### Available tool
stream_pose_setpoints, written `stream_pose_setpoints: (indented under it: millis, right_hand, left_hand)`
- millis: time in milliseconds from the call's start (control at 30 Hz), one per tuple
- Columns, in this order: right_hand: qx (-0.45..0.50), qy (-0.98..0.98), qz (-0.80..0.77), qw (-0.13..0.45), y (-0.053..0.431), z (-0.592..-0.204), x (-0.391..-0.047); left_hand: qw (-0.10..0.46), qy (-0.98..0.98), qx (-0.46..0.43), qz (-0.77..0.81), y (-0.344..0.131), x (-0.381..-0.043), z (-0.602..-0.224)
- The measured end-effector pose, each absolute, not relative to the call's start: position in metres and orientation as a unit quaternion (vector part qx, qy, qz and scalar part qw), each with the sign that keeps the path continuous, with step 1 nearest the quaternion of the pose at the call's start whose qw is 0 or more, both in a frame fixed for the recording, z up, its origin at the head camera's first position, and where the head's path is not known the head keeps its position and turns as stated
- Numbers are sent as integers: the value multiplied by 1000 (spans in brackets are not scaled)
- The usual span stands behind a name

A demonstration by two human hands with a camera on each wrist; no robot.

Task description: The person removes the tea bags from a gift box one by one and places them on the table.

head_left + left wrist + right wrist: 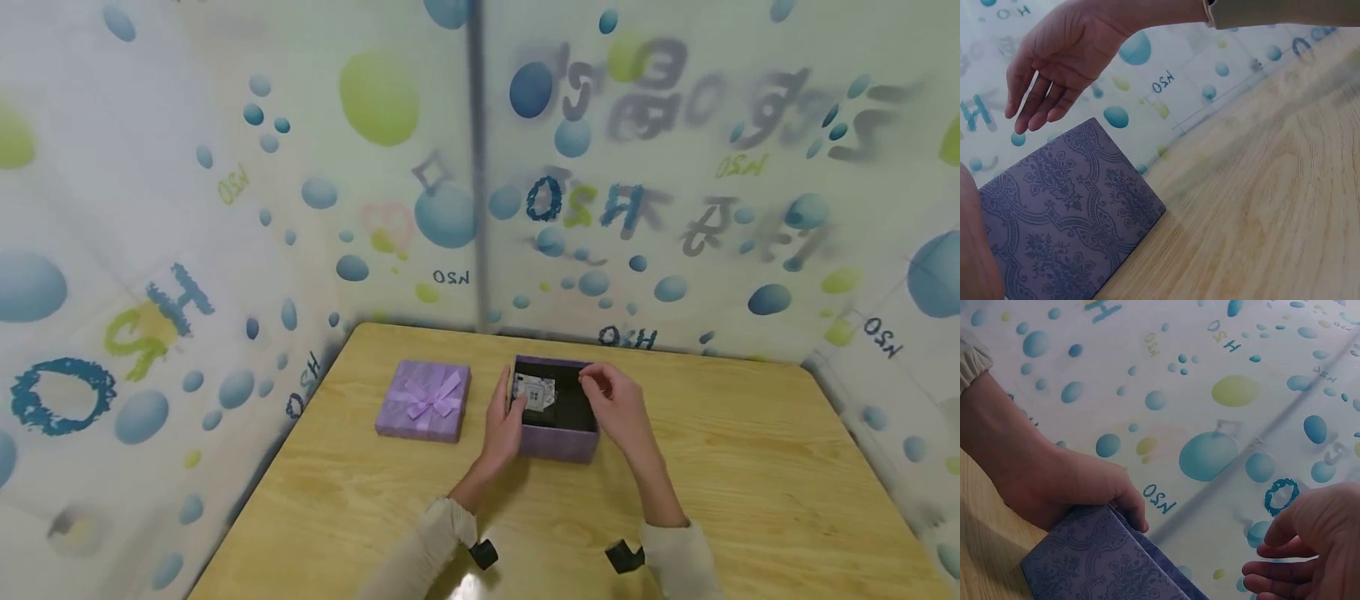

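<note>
An uncovered purple patterned gift box [558, 444] with a dark inside stands on the table. A small grey-and-white printed item [535, 393] lies in its left part; its kind is unclear. My left hand [504, 423] grips the box's left wall, thumb over the rim and fingers outside; the right wrist view also shows this hand [1079, 490] on the box [1100, 556]. Over the box's right rim hovers my right hand [617, 404], fingers loosely bent. In the left wrist view that hand [1069, 59] hangs above the box [1072, 212] with nothing visible in it.
Left of the box lies a purple lid [423, 402] with a ribbon bow. The wooden table [750, 467] reaches back to walls [675, 167] printed with blue and green dots. A small black device sits at each wrist.
</note>
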State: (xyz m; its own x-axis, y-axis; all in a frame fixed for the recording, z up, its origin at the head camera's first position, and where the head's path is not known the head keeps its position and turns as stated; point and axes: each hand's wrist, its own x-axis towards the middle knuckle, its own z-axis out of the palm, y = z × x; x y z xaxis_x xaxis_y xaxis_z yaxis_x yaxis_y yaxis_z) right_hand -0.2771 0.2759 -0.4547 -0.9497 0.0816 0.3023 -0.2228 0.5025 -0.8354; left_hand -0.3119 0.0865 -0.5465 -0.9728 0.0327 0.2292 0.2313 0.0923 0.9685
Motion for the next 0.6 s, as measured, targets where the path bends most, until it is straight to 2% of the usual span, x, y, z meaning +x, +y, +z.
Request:
stream_pose_setpoints:
  millis: [300,600]
  right_hand:
    - [51,-852,502,136,275,-464,-287]
    - [65,-865,489,91,260,-477,-297]
  left_hand:
    - [99,-723,-125,-672,85,-311,-555]
    - [80,-708,-111,-692,91,-314,-561]
